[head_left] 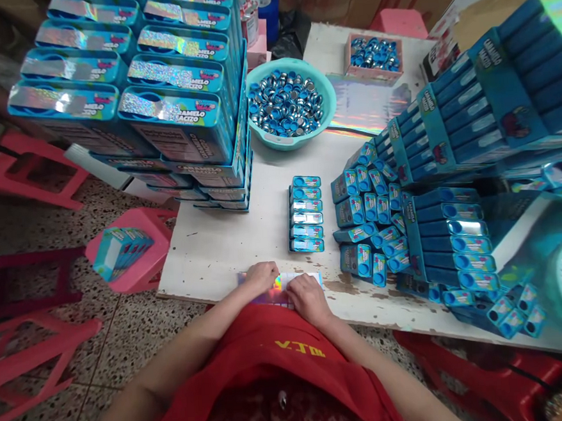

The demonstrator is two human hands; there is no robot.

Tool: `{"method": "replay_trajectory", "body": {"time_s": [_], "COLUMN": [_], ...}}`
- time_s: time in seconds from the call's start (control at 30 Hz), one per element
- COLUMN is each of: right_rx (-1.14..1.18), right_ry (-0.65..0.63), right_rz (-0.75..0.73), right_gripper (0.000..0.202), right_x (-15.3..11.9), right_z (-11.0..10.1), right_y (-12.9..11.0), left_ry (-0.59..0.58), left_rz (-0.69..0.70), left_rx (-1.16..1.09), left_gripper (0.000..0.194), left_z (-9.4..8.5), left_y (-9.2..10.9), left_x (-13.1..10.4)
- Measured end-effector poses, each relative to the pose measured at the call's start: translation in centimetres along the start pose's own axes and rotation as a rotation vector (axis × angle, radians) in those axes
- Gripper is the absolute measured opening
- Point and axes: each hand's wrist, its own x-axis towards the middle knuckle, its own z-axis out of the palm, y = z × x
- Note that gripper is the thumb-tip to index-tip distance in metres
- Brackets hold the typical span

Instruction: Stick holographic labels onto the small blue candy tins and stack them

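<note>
At the table's front edge a shiny holographic sheet (279, 281) lies close to my body. My left hand (262, 277) is closed, its fingertips pinched at the upper part of this sheet. The fingers of my right hand (309, 297) are curled and closed on the sheet's right side; small details at the fingertips are too fine to make out. Just beyond both hands stands a short row of small blue boxes (306, 215), some with a shiny strip across the top.
Large blue boxes (172, 109) are stacked at the left. A turquoise basin (286, 139) holds many blue-and-silver caps, and a pink box (374, 71) holds more. Many small blue boxes (353, 212) and packed trays (448, 122) crowd the right. Pink stools (136, 272) stand beside the table.
</note>
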Motion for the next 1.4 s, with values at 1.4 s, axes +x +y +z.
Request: {"method": "replay_trajectory", "body": {"time_s": [1.4], "right_rx": [0.488], "right_ry": [0.701], "right_rz": [0.794], "right_gripper": [0.017], "right_x": [19.2], "right_z": [-8.3], "right_y": [7.3], "left_ry": [0.399], "left_rz": [-0.042], "left_rx": [-0.362], "left_gripper": [0.027], "left_z": [-8.6], "left_y": [7.4], "left_x": [11.8]}}
